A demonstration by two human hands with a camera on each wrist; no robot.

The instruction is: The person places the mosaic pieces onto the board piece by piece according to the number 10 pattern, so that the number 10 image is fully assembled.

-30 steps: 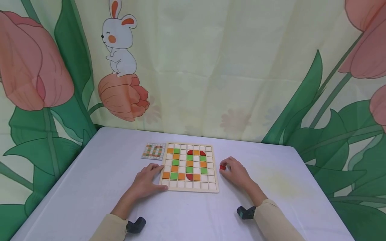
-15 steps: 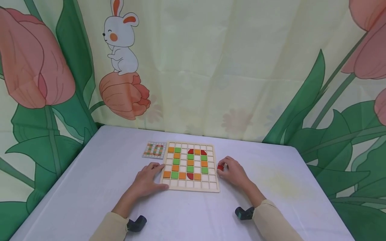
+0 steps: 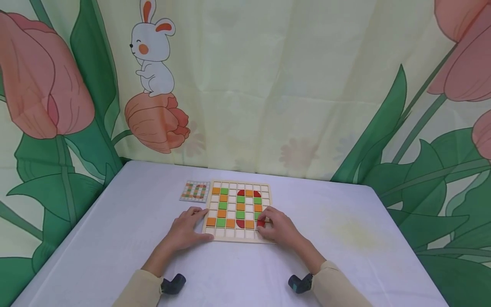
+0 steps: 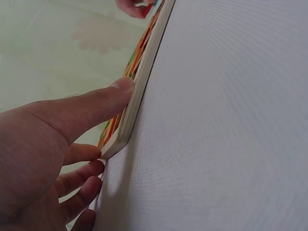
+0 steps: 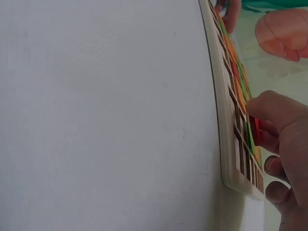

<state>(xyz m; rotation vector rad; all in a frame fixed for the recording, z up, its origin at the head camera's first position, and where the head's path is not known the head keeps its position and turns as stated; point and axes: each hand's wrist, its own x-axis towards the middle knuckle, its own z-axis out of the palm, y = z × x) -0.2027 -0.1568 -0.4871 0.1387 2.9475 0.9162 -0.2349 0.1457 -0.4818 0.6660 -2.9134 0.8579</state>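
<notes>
A square wooden grid board (image 3: 238, 239) lies on the table, with orange, green and red tiles in some of its cells. My left hand (image 3: 186, 230) rests at its near left corner. In the left wrist view the straight thumb (image 4: 108, 102) touches the board's near edge, and the fingers lie by its left side. Over the board's lower right part, my right hand (image 3: 280, 227) pinches a small red tile (image 3: 261, 223) between thumb and fingers. The right wrist view shows this red tile (image 5: 255, 131) close to the board's surface; its full outline is hidden by the fingers.
A small card (image 3: 194, 191) printed with a coloured grid pattern lies against the board's upper left side. White cloth (image 3: 326, 204) covers the table. Behind it hangs a printed curtain (image 3: 245, 106). Dark devices (image 3: 173, 285) are worn on both wrists.
My right hand has moved left from beside the board to over its lower right cells, carrying the red tile. The left hand has stayed at the corner.
</notes>
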